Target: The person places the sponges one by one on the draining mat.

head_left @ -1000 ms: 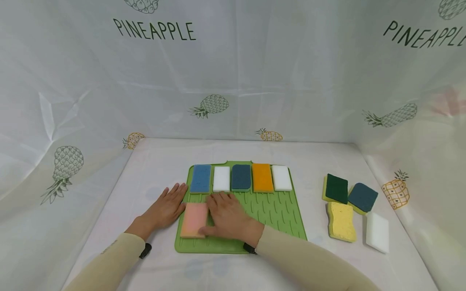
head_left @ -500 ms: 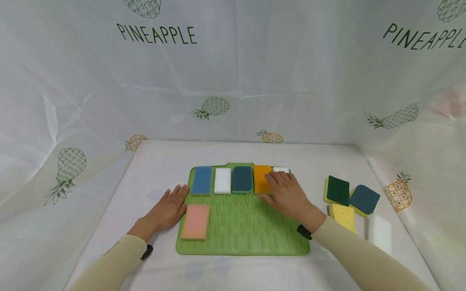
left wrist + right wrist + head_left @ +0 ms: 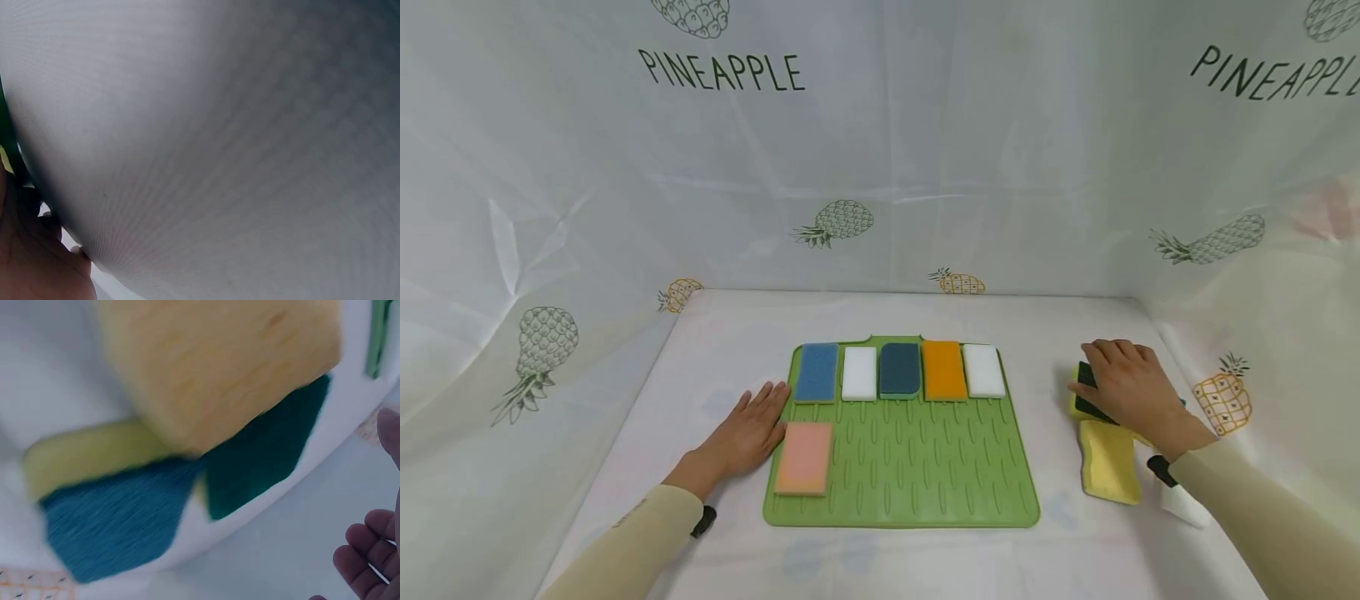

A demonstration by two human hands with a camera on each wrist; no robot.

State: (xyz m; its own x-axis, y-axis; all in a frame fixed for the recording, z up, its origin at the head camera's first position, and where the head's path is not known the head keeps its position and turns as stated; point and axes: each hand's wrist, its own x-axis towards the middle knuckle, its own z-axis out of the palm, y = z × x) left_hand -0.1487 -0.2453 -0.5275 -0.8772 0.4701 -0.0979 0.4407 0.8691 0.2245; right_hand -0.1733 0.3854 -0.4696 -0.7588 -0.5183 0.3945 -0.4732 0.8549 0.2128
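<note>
My left hand (image 3: 747,435) lies flat with its fingers extended at the left edge of the green ribbed mat (image 3: 925,467). Beside its thumb, a pink sponge (image 3: 804,458) lies at the mat's front left. Over at the right, my right hand (image 3: 1131,387) hovers above the dark green scouring sponge (image 3: 269,450), holding nothing; its loosely bent fingers (image 3: 369,550) are apart from the sponges in the right wrist view. Around it lie a yellow sponge (image 3: 1108,462), a blue-topped sponge (image 3: 119,519) mostly covered by the hand in the head view, and a white sponge (image 3: 1183,504) partly behind the wrist.
Along the mat's back edge stand, left to right, a blue sponge (image 3: 816,372), a white one (image 3: 859,374), a dark blue one (image 3: 900,369), an orange one (image 3: 944,371) and another white one (image 3: 984,371). A pineapple-printed sheet (image 3: 1000,167) walls the table.
My right hand has moved from beside the pink sponge, across the mat, to above the sponges at the right. The left hand stays in place.
</note>
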